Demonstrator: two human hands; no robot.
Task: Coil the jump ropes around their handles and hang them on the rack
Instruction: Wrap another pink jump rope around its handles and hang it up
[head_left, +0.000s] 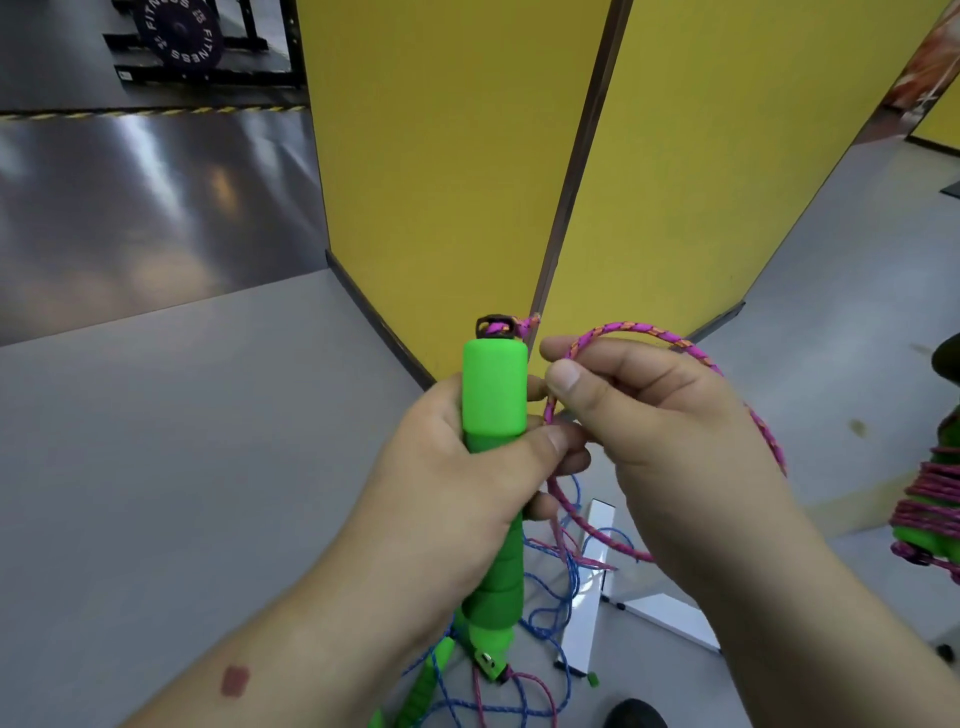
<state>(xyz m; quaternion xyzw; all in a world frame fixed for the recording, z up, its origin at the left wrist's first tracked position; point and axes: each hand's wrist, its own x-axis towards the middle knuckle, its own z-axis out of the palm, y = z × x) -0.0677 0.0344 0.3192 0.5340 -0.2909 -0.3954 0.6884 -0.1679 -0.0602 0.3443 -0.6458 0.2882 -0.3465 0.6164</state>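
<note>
Hands at centre, working a jump rope above a grey floor (182, 441). The person's left hand (457, 483) wraps its fingers and thumb round a pair of green foam handles (493, 395), held upright side by side; a dark metal loop (496, 326) tops the upper end, and a knot of pink braided rope (670, 338) passes through it. The right hand (639, 415) pinches this rope between thumb and forefinger just right of the handles, and the cord arcs away to the right, then curves back beneath the wrist.

Surroundings: on the floor below the hands lies a tangle of blue rope (550, 623) and further pink cord, together with another green handle (431, 675) at the lower edge. A white metal frame base (597, 587) crosses this tangle, partly hidden by the right forearm. At the right margin, coiled pink rope on green handles (930, 499) is cut off by the frame. Two yellow panels (447, 156) with dark edging stand beyond, closing off the far view. A dark shoe tip (636, 714) shows at the bottom.

Lettering: a black weight plate (179, 34), far left on a dark rack, bears the word "FITNESS" twice around its rim; its smaller figures are too blurred to read.
</note>
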